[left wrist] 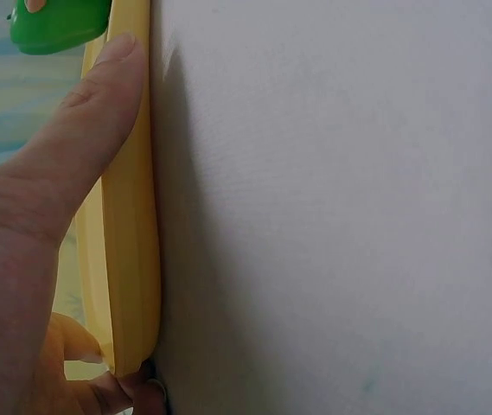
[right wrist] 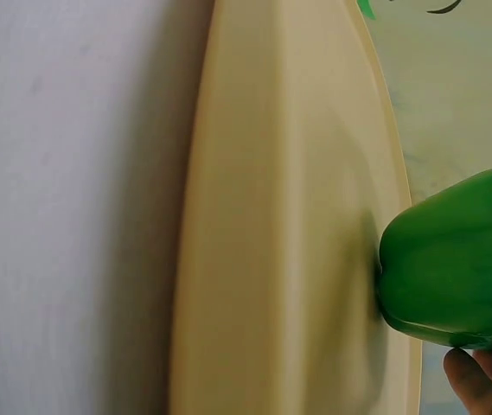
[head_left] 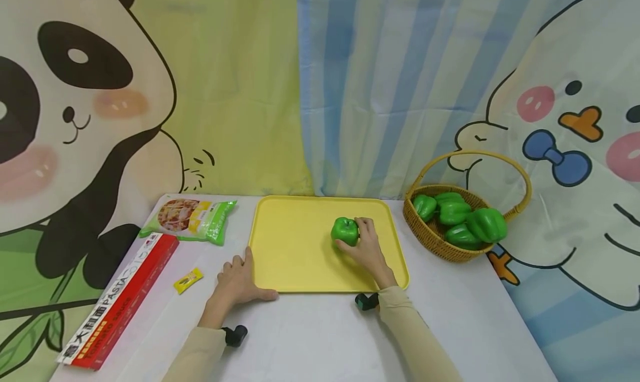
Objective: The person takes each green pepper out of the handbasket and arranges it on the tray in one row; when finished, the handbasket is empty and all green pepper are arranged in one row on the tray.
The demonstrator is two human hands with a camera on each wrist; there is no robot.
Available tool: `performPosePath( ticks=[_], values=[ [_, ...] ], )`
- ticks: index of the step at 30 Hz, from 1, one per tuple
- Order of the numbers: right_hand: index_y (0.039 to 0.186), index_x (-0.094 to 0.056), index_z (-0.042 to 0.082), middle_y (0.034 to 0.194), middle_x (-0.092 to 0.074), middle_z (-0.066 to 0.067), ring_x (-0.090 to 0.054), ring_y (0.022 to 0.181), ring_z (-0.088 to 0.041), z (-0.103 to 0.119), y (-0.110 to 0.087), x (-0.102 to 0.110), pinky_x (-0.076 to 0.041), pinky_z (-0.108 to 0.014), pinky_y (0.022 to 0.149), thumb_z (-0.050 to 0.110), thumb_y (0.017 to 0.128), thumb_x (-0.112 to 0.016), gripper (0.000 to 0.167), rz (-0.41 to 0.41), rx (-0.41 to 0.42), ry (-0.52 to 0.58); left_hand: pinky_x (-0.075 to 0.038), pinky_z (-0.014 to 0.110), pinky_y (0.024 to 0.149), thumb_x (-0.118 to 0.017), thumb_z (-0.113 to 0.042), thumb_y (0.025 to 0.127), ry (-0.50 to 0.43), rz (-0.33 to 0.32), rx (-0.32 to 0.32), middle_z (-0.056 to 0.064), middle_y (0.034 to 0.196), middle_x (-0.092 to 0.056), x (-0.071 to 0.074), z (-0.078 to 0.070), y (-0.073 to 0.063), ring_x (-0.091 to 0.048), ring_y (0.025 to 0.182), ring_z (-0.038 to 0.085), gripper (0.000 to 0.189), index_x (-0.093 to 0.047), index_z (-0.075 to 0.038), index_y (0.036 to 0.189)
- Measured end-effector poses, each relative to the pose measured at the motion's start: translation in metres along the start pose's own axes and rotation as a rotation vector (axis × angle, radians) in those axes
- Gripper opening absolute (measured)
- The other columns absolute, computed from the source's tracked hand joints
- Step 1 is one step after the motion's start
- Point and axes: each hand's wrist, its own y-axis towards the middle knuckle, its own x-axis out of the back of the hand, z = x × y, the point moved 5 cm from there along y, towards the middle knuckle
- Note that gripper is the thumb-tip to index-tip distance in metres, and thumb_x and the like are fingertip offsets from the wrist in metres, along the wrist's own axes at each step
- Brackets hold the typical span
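Note:
A green bell pepper (head_left: 345,231) is over the right half of the yellow tray (head_left: 295,249), in the grip of my right hand (head_left: 369,251). In the right wrist view, fingertips show on two sides of the pepper (right wrist: 453,259), whose end is close to the tray surface; whether it touches cannot be told. My left hand (head_left: 236,282) is spread at the tray's near left corner. Its thumb lies straight along the front wall in the left wrist view, and the other fingers, partly hidden, are at the left side.
Several green bell peppers (head_left: 454,213) lie in a wicker basket (head_left: 425,235) with a tall handle, right of the tray. To the left are a green food packet (head_left: 192,220), a long red-and-white pasta box (head_left: 120,298) and a small yellow packet (head_left: 188,280). Printed curtains hang behind the white table (head_left: 300,337).

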Motion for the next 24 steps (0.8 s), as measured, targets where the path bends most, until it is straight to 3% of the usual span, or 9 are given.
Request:
performPosePath(
  ticks=[16,24],
  values=[
    [0.131,-0.055,-0.004,0.134,-0.045,-0.021,-0.056,0.115,-0.036,0.023,0.007,-0.021,-0.053,-0.052,0.093,0.031,0.081,-0.084,0.068,0.078,0.018,0.041,-0.04,0.064,0.093,-0.081,-0.083,0.05,-0.004,0.009,0.008,0.029,0.129,-0.046,-0.001,-0.001,0.001,-0.046,0.11,0.042,0.156,-0.011,0.004,0.159],
    [0.136,-0.05,-0.003,0.139,-0.048,-0.02,-0.057,0.12,-0.036,0.039,0.015,-0.043,-0.054,-0.05,0.096,0.036,0.082,-0.084,0.075,0.154,0.047,0.008,-0.04,0.064,0.094,-0.081,-0.083,0.05,-0.003,0.009,0.02,0.029,0.13,-0.046,0.0,0.0,0.0,-0.046,0.111,0.043,0.156,-0.011,0.004,0.159]
  ],
)
